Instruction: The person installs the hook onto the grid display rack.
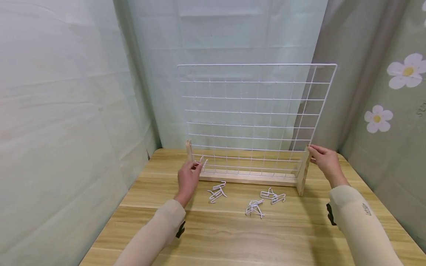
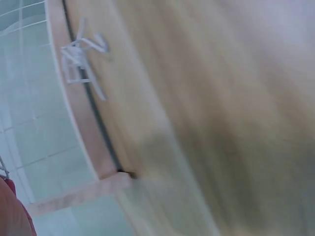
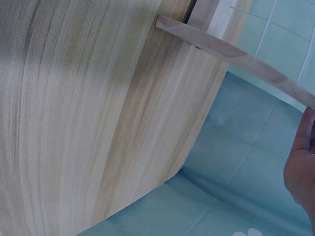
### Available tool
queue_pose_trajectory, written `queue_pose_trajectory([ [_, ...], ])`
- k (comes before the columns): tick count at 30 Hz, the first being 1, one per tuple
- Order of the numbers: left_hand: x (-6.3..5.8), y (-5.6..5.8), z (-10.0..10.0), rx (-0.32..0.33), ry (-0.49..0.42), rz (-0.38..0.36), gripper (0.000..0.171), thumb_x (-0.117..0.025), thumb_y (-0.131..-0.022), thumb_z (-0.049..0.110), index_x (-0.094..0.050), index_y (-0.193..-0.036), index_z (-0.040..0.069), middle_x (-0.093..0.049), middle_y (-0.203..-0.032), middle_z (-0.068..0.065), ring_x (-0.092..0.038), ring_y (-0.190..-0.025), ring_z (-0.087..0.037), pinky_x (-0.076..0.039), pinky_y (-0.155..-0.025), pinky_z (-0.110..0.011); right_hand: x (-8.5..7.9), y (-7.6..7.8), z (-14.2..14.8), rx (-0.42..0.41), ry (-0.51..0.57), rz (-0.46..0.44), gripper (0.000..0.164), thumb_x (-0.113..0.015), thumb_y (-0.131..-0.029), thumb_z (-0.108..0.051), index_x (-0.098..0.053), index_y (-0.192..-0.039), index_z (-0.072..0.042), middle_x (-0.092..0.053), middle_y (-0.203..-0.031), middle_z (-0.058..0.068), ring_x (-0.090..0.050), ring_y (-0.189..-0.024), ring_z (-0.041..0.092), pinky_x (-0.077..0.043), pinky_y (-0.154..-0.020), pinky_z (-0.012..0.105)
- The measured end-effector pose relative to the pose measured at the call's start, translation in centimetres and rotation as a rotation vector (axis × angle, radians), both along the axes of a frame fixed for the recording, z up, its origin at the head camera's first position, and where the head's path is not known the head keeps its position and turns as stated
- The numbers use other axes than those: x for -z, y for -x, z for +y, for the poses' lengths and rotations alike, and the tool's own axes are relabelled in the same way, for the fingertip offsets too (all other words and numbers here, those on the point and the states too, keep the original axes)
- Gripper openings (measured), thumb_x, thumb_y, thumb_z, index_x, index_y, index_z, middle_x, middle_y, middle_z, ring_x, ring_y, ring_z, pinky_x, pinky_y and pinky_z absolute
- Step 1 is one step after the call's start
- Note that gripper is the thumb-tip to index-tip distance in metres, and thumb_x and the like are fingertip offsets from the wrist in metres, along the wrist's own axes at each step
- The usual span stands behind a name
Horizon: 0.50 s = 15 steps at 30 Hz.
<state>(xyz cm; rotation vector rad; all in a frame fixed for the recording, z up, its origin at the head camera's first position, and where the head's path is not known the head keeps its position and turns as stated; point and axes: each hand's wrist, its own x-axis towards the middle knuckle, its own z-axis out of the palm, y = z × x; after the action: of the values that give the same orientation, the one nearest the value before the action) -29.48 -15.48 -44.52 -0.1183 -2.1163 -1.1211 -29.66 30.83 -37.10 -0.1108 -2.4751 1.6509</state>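
The left hand (image 1: 189, 179), fingertips nearly together, pinches a white wire hook (image 1: 205, 163) near the lower left of the wire grid (image 1: 256, 64). The right hand (image 1: 326, 162) pinches the grid's right wooden upright (image 1: 303, 173). In front, three hook clusters (image 1: 217, 192) lie on the wood-grained desk (image 1: 216, 240). Pale curtains (image 1: 66, 111) hang behind and alongside, flowered at right.
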Motion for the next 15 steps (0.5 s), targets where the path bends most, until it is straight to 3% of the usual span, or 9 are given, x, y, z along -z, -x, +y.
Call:
queue_pose_trajectory([
  [11,-2.8,1.2,1.7,-0.072,-0.131,0.102,0.010,-0.075,-0.089,0.012,-0.074,-0.090,0.002,-0.067,-0.084,-0.012,-0.064,-0.077,-0.028,-0.048,-0.067,-0.040,0.0,-0.1,0.1,-0.002,0.009,0.008,0.061,-0.045,-0.104,-0.041,-0.043,-0.146,0.004,-0.044,-0.145,0.027,-0.054,-0.115,0.020,-0.050,-0.087,0.022],
  [15,-3.9,1.7,2.5,-0.086,-0.199,0.124,0.011,-0.075,-0.088,0.012,-0.074,-0.090,0.001,-0.067,-0.087,-0.013,-0.065,-0.082,-0.029,-0.050,-0.071,-0.042,0.0,-0.1,0.0,-0.004,0.006,0.004,0.061,-0.045,-0.104,-0.041,-0.043,-0.146,0.003,-0.044,-0.145,0.026,-0.053,-0.119,0.025,-0.049,-0.089,0.024],
])
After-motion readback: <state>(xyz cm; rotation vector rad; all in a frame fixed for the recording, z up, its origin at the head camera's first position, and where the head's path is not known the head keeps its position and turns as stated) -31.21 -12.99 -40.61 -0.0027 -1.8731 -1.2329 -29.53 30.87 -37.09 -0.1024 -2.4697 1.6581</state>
